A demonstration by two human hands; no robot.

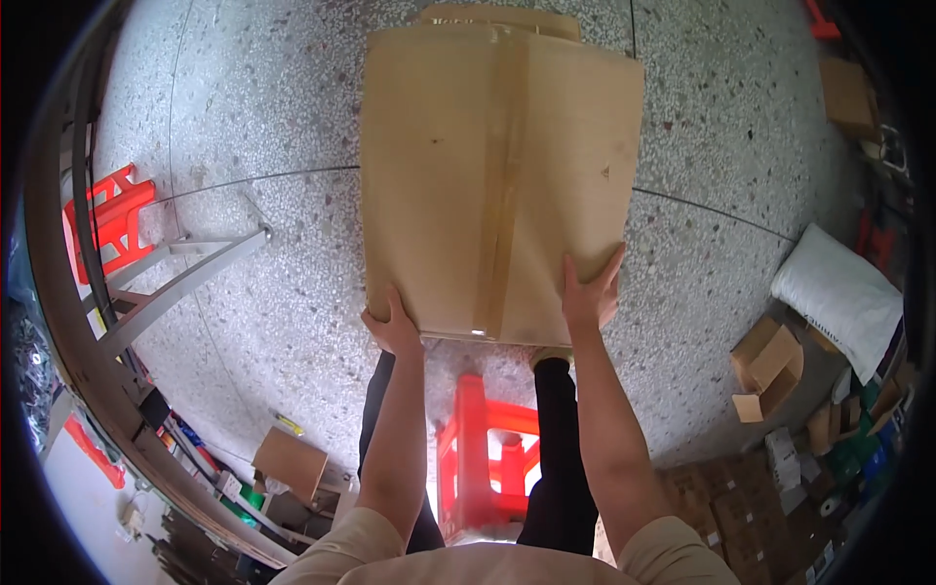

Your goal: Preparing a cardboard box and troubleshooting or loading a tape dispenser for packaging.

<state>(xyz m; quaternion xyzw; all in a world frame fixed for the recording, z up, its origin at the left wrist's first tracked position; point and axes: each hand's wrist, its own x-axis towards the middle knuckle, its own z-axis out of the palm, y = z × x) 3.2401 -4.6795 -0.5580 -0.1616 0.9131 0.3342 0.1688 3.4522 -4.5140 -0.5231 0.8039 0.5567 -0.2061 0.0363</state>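
Observation:
A large brown cardboard box (429, 185) fills the middle of the head view, with a strip of brown tape running down its top face. My left hand (397, 327) grips its near left corner, thumb on top and the other fingers round the side. On the right edge, my right hand (591, 292) holds the box with the thumb spread over the top and the fingers over the side. The undersides of both grips are hidden. Another piece of cardboard (507, 15) shows just past the far edge of the box.
A red plastic stool (473, 448) stands between my legs. To the left are another red stool (122, 219) and a metal frame leg (185, 292). On the right lie a white sack (838, 292), an open small carton (768, 366) and stacked cartons (731, 507). Speckled floor (721, 127) surrounds the box.

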